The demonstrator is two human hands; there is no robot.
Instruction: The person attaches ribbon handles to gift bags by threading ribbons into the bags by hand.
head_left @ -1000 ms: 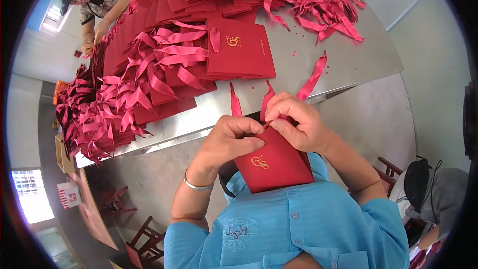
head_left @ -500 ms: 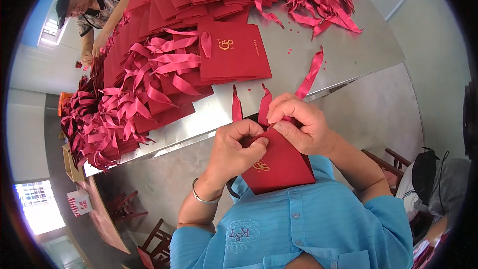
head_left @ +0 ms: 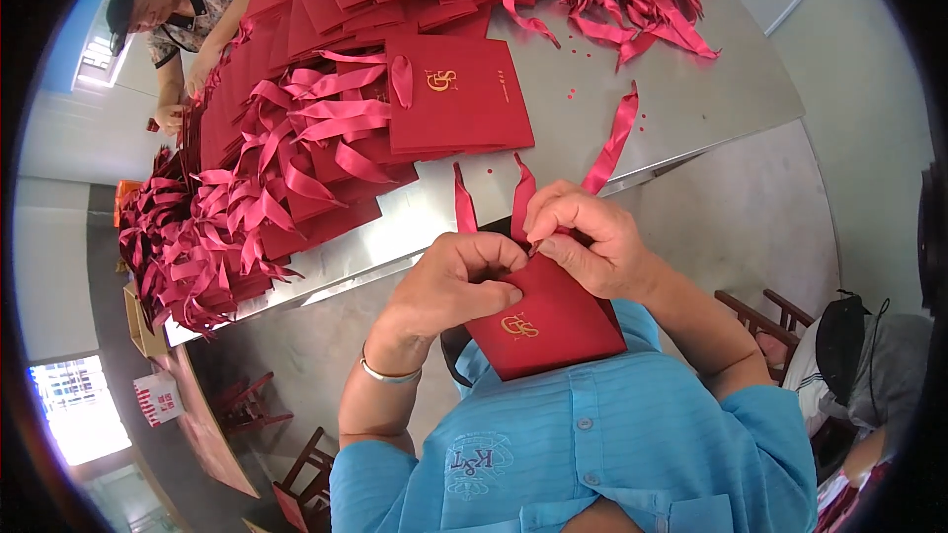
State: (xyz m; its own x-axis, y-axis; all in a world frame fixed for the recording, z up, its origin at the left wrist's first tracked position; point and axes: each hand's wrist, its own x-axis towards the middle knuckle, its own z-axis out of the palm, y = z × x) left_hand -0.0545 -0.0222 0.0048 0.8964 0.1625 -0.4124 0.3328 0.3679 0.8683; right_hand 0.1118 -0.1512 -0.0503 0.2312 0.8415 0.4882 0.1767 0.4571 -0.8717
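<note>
A red paper gift bag [head_left: 553, 326] with gold print leans against my blue shirt, just off the table's near edge. My left hand [head_left: 444, 286] grips its upper left edge, thumb on the front face and fingers curled behind. At the bag's top rim, the thumb and forefinger of my right hand [head_left: 592, 242] pinch the tip of a red ribbon, its dark end showing by the bag's opening. Part of the ribbon is hidden by my fingers. Two ribbon ends [head_left: 522, 195] rise behind the bag, and another ribbon strip [head_left: 617, 133] slants over the table edge beyond my right hand.
Red bags with ribbon handles lie piled on the metal table [head_left: 711, 89]; the nearest flat bag [head_left: 484, 114] is just ahead. Loose ribbons [head_left: 632, 0] heap at the far right. Across the table, a person [head_left: 197, 10] handles bags. Wooden chairs [head_left: 306, 479] stand lower left.
My left thumb has slid left along the bag's face and my left wrist has shifted left, uncovering more gold print. My right hand keeps its pinch at the rim.
</note>
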